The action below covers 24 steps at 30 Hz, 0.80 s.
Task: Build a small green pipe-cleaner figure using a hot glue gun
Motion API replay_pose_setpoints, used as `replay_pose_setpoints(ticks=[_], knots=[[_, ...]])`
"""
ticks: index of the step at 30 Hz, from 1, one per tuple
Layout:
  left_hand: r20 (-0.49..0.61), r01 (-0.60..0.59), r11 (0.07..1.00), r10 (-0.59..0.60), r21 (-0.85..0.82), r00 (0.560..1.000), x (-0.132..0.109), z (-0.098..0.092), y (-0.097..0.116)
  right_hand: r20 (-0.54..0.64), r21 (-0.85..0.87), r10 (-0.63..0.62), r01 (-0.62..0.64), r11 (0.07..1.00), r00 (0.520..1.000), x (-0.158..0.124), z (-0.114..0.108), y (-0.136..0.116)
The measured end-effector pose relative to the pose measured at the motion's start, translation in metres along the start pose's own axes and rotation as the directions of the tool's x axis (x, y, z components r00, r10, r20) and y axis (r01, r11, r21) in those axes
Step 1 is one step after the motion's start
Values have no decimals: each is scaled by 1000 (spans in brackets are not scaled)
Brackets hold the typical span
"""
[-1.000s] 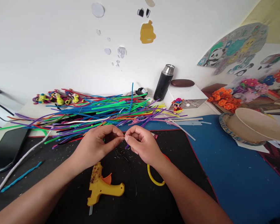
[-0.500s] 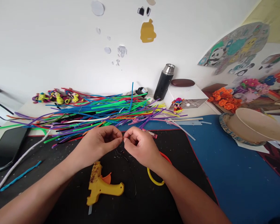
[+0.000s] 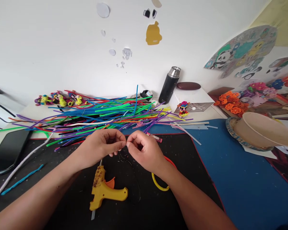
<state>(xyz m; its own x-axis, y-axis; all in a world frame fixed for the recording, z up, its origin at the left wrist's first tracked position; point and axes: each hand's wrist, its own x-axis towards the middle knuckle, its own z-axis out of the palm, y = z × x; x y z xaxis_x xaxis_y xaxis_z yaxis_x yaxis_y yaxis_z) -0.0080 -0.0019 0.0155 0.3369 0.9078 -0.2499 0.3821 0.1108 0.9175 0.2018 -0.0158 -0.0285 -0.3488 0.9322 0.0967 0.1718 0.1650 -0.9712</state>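
My left hand (image 3: 103,145) and my right hand (image 3: 144,147) meet fingertip to fingertip above the black mat (image 3: 172,207). Both are closed in a pinch, and whatever lies between the fingers is too small or hidden to name. Below my left hand, a yellow glue gun (image 3: 108,191) lies on its side with a clear glue stick poking out of its back end. A yellow and red ring (image 3: 158,183) is partly covered by my right wrist. Behind the hands spreads a heap of coloured pipe cleaners (image 3: 98,111).
At left lie a black phone (image 3: 8,150), a white cord (image 3: 21,159) and a twisted blue pipe cleaner (image 3: 22,179). A black thermos (image 3: 169,86) stands by a white box (image 3: 194,99). Far right is a beige bowl (image 3: 266,127). Small pipe-cleaner figures (image 3: 60,99) lie at the back left.
My left hand's lower fingers now show a little more beneath the pinch. The view has shifted slightly; the fingertips stay together, and nothing on the mat has moved.
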Motion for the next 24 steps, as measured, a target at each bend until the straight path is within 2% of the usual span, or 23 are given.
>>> replay_pose_setpoints(ticks=[5,9,14,18,24], knots=[[22,25,1000,-26,16,999,2,0,-3,-26,-73,-51,49,996,998,0,0,1],[-11,-1,990,3,142,1000,0,1,-9,-35,-227,-118,108,968,992,0,1,3],[-34,-55,951,69,305,997,-3,5,-8,-16,-374,-116,101,922,993,-2,4,4],[-38,-98,894,127,437,991,-5,9,-5,5,-465,-100,91,881,995,-2,5,4],[-13,-185,759,247,625,969,-6,10,-10,50,-562,-45,65,825,998,-2,8,4]])
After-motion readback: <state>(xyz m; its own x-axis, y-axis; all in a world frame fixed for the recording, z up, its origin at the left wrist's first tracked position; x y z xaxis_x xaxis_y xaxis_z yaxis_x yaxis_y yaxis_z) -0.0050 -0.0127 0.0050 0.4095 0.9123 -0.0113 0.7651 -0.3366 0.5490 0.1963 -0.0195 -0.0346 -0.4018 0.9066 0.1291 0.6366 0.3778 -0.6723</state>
